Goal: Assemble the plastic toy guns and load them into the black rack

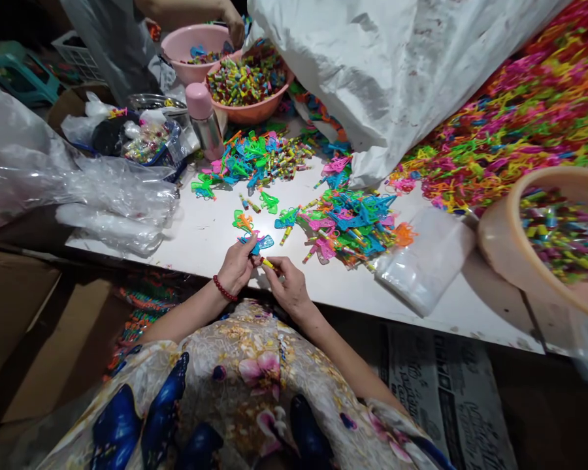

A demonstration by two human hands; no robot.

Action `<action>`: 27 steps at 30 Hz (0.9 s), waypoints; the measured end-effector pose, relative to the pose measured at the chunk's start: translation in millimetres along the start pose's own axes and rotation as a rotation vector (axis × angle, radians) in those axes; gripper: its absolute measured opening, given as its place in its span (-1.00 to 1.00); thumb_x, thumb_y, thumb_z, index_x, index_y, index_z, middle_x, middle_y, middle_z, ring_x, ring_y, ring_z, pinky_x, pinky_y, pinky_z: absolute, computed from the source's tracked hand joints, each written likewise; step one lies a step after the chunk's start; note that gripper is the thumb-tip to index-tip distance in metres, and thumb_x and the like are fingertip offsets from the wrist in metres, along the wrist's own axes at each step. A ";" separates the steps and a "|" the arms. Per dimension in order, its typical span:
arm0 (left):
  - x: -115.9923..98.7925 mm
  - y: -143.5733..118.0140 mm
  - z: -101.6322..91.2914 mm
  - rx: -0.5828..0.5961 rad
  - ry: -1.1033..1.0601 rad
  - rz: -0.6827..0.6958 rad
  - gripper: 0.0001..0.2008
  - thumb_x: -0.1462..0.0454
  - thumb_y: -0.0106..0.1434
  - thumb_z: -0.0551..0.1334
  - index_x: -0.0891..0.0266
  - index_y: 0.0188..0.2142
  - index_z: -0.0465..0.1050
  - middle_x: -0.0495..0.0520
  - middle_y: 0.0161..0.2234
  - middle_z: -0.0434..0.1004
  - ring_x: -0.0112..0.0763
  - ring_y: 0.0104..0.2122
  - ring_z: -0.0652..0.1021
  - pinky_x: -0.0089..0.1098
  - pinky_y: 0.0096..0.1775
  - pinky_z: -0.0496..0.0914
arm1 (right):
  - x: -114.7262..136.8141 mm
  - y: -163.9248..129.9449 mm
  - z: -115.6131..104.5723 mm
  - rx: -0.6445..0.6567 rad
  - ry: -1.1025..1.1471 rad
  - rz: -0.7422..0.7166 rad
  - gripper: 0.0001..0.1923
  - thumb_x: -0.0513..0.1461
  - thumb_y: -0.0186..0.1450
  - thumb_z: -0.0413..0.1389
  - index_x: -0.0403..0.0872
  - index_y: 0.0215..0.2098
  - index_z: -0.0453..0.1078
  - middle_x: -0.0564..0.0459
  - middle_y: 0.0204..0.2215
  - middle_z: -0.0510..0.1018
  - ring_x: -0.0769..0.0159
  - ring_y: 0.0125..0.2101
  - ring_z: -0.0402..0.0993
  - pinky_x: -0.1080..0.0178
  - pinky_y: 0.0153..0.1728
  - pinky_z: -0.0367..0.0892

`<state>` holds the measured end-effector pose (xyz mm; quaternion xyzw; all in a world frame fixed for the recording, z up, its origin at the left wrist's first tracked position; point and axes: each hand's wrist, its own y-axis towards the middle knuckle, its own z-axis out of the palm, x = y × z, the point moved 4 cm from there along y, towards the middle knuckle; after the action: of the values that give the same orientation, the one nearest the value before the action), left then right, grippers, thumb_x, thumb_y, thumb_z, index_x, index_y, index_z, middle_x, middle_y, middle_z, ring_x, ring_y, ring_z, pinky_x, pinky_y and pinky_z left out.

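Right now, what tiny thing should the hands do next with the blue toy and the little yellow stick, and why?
Probably push the yellow stick into the blue toy. The left hand pinches the toy at the white table edge, the right hand holds the stick beside it, tip aimed at it, and the two look almost touching.

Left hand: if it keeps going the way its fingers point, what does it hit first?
The left hand points up and right across the table. Past the blue plastic toy it pinches, likely the green piece comes first; depth is unclear.
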<state>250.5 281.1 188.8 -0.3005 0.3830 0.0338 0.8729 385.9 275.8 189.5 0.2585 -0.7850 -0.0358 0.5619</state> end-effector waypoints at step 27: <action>16.4 -0.2 10.6 -0.015 0.072 -0.131 -0.59 0.25 -0.01 0.48 0.22 -0.50 0.20 -0.28 -0.74 0.02 -0.74 -0.77 0.06 -0.61 -0.69 -0.11 | -16.2 -4.1 -6.3 0.036 -0.185 -0.214 -0.78 -0.31 0.41 0.03 0.01 -0.02 0.42 -0.09 -0.19 0.62 0.20 -0.14 0.58 0.14 -0.11 0.55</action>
<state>269.0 283.9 183.1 -0.3324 0.3935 -0.0313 0.8566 396.9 281.0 176.4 0.3464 -0.8018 -0.1050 0.4756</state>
